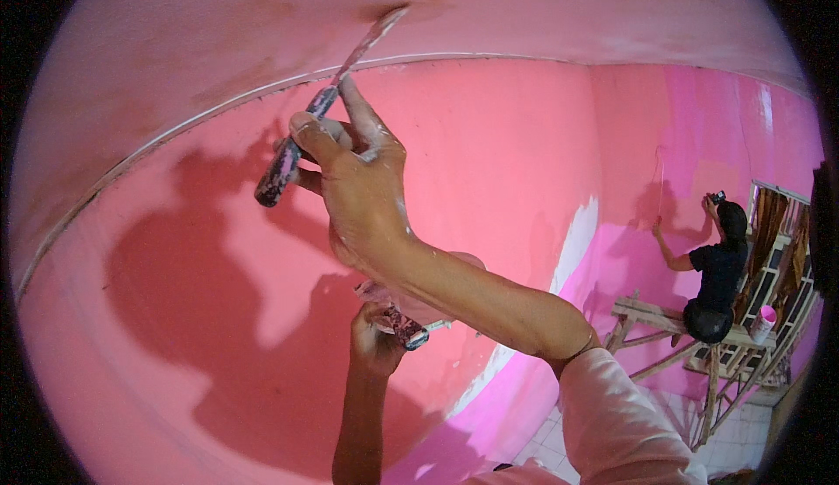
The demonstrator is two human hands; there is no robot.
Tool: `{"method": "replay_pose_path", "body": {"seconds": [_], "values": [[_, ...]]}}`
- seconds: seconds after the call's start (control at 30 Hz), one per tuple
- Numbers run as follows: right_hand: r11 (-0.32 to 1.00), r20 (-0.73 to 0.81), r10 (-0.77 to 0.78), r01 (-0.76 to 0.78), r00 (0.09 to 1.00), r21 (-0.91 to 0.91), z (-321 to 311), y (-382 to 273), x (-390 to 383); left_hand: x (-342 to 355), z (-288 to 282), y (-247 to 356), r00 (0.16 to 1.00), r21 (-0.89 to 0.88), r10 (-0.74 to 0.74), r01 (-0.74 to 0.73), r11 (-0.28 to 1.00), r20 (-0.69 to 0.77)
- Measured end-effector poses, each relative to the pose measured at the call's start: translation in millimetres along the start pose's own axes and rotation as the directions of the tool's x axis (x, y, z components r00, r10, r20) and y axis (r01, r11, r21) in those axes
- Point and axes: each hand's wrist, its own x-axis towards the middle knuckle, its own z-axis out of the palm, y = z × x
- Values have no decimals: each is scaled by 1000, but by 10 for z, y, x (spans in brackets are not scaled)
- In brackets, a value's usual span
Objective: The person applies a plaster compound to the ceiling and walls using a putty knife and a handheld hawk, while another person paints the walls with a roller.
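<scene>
Paint-smeared putty knife with a dark rounded handle and a long metal blade (325,99), right up top here, its tip up against the stained pink ceiling (542,13); the right hand (358,175) has it, fingers wrapped on the handle, index finger stretched along toward the blade, whitish smears across the skin; lower down, the left hand (376,341) is closed round a second tool with a dark, pink-smeared handle (405,328); part of that tool sits behind the right forearm (489,308), so its full shape I cannot tell; behind both hands, a coral-pink wall (498,153) carrying big dark shadows, a thin whitish strip (472,54) marking where it meets the ceiling; lower right, a rough white band (574,242) divides the coral from a bright magenta-pink wall section (603,266); and over on the right, a co-worker in dark clothing (721,266) sits on a rough wooden trestle (647,312), arms raised toward the wall, a white bucket with pink inside (762,326) just beside.
</scene>
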Motion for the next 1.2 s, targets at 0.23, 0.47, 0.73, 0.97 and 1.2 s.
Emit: {"method": "replay_pose_path", "body": {"seconds": [0.23,0.47,0.73,0.97,1.2], "values": [[981,-100,-168,176,981,77,65,-67,242,81,-118,-3,997,2,7,-7,1000,-78],[973,-18,-211,209,977,-97,322,196,11,6,-7,-78,986,164,112,-91,982,-122],[987,-204,-160,156,966,-36,-258,-132,359,19,-78,-160,998,133,59,-60,989,6],[982,-175,-191,190,966,-26,-181,-82,555,-64,-134,-139,998,124,52,-47,991,-42],[997,23,65,-65,998,-28,-53,115,76,-160,-207,-68,994,104,99,-93,990,-52]]}}
